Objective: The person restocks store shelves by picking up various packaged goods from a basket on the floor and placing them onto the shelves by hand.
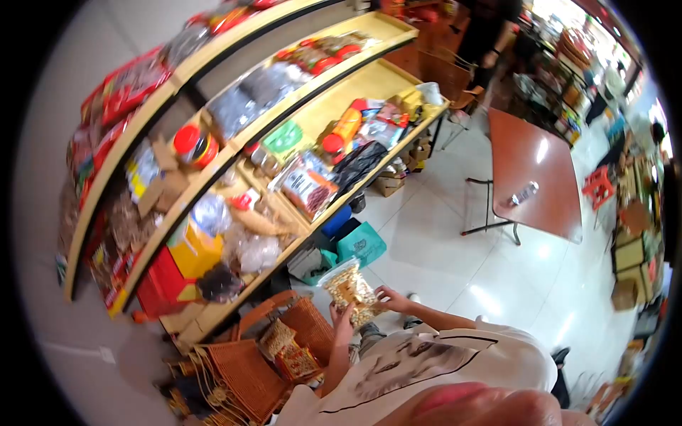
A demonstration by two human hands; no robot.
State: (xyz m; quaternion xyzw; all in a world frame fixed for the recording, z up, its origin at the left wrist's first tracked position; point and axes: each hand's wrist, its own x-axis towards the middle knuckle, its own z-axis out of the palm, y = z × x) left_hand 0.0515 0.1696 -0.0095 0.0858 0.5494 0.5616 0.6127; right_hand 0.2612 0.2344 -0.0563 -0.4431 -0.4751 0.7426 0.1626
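A clear zip bag (349,287) filled with small pale pieces is held in front of my chest. My left hand (342,314) grips its lower left side, the fingers on the bag. My right hand (390,299) pinches its right edge. The bag's top points up and left, toward the shelf. Just beyond it on the floor stands a teal bag (361,245).
Wooden shelves (312,226) with packets and jars run along the left. A wicker chair (249,376) holding packets is at lower left. A folding table (533,153) with a bottle (524,194) stands at right, near a red stool (598,186). A person (490,35) stands at the back.
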